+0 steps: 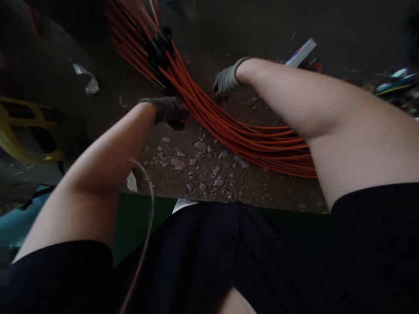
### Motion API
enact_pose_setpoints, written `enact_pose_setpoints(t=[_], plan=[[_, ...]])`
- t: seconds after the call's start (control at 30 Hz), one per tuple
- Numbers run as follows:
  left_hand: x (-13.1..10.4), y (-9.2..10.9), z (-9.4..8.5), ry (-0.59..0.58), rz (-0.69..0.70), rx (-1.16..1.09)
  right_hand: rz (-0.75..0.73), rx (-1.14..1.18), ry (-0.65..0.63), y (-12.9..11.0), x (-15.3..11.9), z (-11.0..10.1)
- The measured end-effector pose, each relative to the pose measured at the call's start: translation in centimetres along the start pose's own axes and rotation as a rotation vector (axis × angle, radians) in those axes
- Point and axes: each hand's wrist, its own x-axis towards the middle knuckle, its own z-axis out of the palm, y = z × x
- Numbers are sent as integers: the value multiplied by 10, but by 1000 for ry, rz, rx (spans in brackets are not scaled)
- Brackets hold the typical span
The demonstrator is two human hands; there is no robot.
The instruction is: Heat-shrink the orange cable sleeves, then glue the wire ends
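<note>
A thick bundle of orange cables (225, 126) curves across the dusty surface from the upper left to the right, passing under my right forearm. Black ties or connectors (160, 41) band it near the top. My left hand (170, 112), in a grey glove, is at the near left side of the bundle; its fingers are dark and partly hidden at the cables. Beyond the bundle, my right hand (225, 83), also gloved, is close to the cables with its fingers curled down. What it holds, if anything, is too dark to make out.
Pale chips and crumbs (203, 165) lie on the brown surface (278, 192) near its front edge. A yellow and black object (29, 131) is at the left. A thin pinkish wire (152, 205) arcs up near my body. A white box-like piece (301, 52) lies at the back right.
</note>
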Motion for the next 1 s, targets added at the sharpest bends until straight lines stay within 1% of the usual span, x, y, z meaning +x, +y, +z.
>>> enact_pose_setpoints(t=[0.07, 0.1, 0.13, 0.17, 0.23, 0.27, 0.33, 0.37, 0.4, 0.43, 0.5, 0.57, 0.6, 0.67, 0.7, 0.73, 0.77, 0.8, 0.9, 1.0], plan=[[-20, 16, -1, -227, -74, 60, -33, -67, 57, 4, -22, -2], [-32, 25, -1, -294, -85, 50, -62, -84, 90, 9, -33, -1], [-44, 34, -1, -323, -68, 15, -94, -93, 125, 15, -44, 2], [-55, 42, 0, -310, -26, -50, -126, -95, 163, 22, -54, 6], [-71, 54, 3, -194, 88, -251, -181, -68, 236, 36, -72, 16], [-75, 58, 7, -138, 122, -369, -198, -41, 269, 42, -79, 22], [-75, 62, 19, -75, 126, -580, -233, 37, 320, 51, -91, 34], [-71, 63, 27, -46, 109, -642, -254, 88, 333, 52, -95, 41], [-67, 64, 37, -14, 98, -657, -281, 143, 342, 52, -98, 49], [-61, 65, 46, 23, 106, -622, -313, 203, 356, 50, -101, 57], [-50, 66, 61, 139, 166, -461, -374, 319, 398, 45, -104, 76], [-40, 65, 68, 268, 224, -327, -393, 364, 505, 39, -105, 100], [-37, 63, 70, 320, 238, -295, -378, 325, 564, 38, -105, 112], [-34, 58, 69, 394, 234, -288, -248, 137, 635, 38, -104, 135], [-35, 56, 68, 413, 238, -292, -158, 20, 640, 39, -102, 145], [-36, 55, 67, 427, 246, -294, -81, -81, 619, 41, -100, 151], [-39, 54, 67, 436, 258, -291, -23, -148, 587, 43, -98, 154], [-41, 54, 65, 442, 271, -276, -1, -178, 552, 45, -95, 155], [-48, 59, 58, 441, 286, -143, -59, -156, 458, 51, -85, 143], [-48, 65, 45, 361, 312, 100, -87, -72, 399, 58, -79, 126]])
